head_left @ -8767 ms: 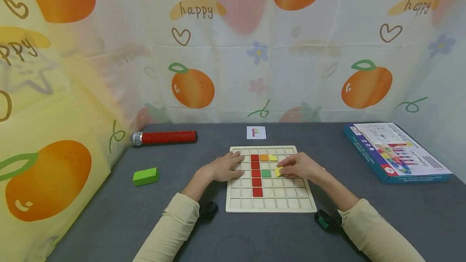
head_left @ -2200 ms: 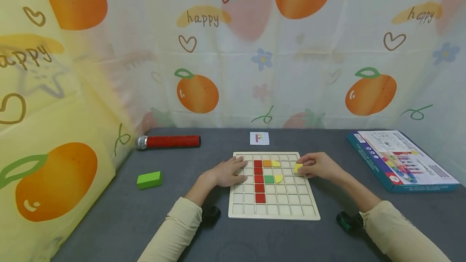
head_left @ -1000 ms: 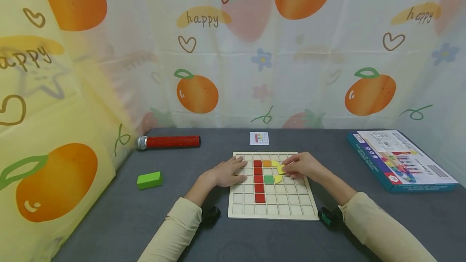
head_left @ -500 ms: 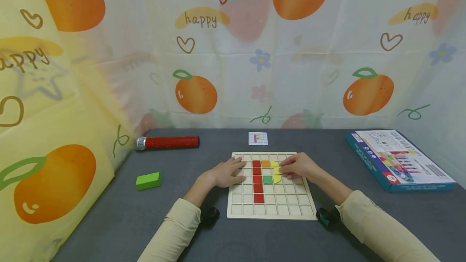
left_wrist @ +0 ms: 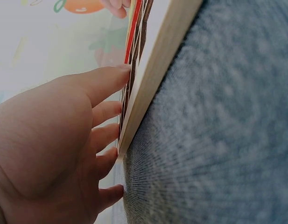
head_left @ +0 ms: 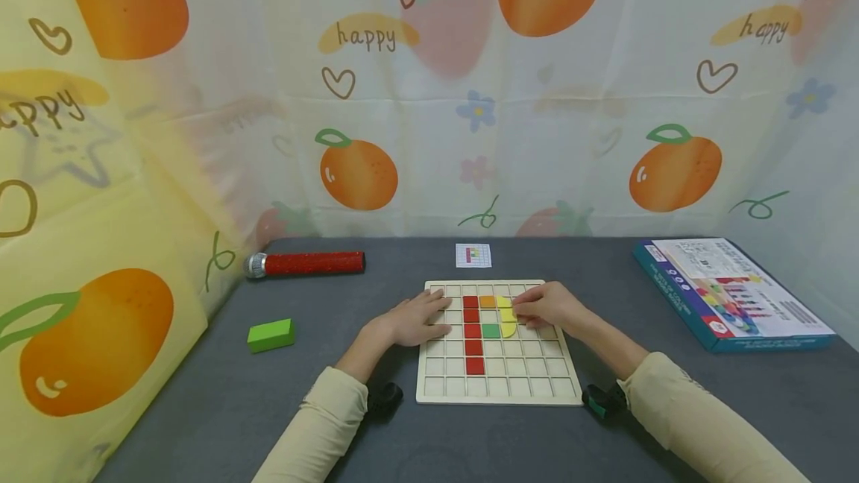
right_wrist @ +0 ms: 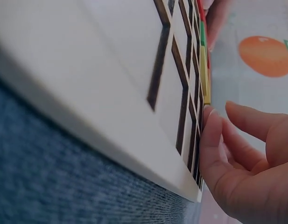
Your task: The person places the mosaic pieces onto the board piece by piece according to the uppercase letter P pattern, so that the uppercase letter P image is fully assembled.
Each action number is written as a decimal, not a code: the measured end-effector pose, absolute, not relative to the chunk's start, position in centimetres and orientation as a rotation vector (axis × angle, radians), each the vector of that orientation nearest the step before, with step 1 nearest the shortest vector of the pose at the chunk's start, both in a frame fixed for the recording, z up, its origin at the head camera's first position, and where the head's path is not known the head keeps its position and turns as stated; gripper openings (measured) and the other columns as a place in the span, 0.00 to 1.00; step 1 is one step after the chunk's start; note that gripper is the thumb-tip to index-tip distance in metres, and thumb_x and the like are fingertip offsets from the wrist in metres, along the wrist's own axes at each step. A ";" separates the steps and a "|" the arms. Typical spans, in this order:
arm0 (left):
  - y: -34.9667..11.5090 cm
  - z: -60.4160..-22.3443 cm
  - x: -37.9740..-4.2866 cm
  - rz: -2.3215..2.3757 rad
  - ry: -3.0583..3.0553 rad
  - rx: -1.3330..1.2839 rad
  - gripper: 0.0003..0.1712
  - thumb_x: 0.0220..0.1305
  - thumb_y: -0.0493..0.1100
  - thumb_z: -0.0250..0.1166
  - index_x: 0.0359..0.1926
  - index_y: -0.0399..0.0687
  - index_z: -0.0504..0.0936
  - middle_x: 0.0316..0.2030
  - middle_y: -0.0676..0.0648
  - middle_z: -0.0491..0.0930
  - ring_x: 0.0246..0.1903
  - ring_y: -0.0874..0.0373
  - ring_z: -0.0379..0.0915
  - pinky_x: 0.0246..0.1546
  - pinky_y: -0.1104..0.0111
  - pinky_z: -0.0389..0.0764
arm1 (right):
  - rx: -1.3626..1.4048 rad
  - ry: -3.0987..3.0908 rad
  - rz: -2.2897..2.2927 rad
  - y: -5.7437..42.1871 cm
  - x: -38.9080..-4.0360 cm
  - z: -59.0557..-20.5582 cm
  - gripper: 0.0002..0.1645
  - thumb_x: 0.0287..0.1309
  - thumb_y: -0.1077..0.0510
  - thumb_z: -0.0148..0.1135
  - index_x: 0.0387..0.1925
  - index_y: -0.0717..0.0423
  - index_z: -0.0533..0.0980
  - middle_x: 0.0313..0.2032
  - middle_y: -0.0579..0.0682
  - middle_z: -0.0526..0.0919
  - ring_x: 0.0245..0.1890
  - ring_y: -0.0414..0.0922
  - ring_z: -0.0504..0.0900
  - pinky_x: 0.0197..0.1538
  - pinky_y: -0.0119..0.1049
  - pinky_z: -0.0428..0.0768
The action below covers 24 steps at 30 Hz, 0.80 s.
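A wooden grid board lies on the dark table with coloured tiles in its cells. A column of red tiles runs down it, with an orange tile and a green tile to its right. Further right, a yellow square tile sits between two yellow tiles, the lower one with a rounded side. My left hand rests spread on the board's left edge. Fingertips of my right hand touch the yellow square's right edge; in the right wrist view they stand apart, pinching nothing.
Behind the board lies a small pattern card. At the left are a red microphone and a green block. A flat game box lies at the right. A printed curtain hangs behind the table.
My right hand has brought the yellow square in from the board's right side, and it now lies flat between the other yellow tiles. My left hand has stayed on the board.
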<state>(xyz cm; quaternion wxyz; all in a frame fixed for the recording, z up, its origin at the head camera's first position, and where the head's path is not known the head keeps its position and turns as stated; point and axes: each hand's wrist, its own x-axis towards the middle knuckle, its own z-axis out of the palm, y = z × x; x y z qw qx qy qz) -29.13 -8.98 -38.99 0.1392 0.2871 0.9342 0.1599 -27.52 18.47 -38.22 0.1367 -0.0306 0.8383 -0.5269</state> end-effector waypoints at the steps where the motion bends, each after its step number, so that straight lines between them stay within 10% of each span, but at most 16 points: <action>1: -9.0 -39.0 -29.1 0.461 2.701 0.829 0.35 0.69 0.56 0.55 0.72 0.49 0.60 0.72 0.46 0.51 0.71 0.48 0.40 0.66 0.48 0.48 | -0.103 2.426 -1.524 18.5 -27.5 -38.2 0.16 0.63 0.64 0.59 0.49 0.73 0.76 0.33 0.56 0.83 0.31 0.44 0.81 0.35 0.35 0.81; 16: -9.0 -39.2 -29.3 0.456 2.697 0.822 0.36 0.69 0.56 0.55 0.72 0.49 0.59 0.72 0.46 0.51 0.71 0.48 0.40 0.66 0.48 0.48 | -0.217 2.375 -1.568 19.1 -27.6 -38.6 0.21 0.66 0.60 0.57 0.52 0.73 0.74 0.37 0.55 0.82 0.34 0.45 0.81 0.39 0.36 0.81; 24: -9.7 -39.6 -29.9 0.541 2.643 0.862 0.35 0.70 0.54 0.54 0.72 0.44 0.59 0.72 0.41 0.51 0.71 0.45 0.40 0.66 0.46 0.46 | -0.115 1.854 -1.938 20.7 -28.1 -39.2 0.33 0.74 0.56 0.44 0.68 0.74 0.51 0.53 0.66 0.70 0.48 0.49 0.78 0.56 0.40 0.73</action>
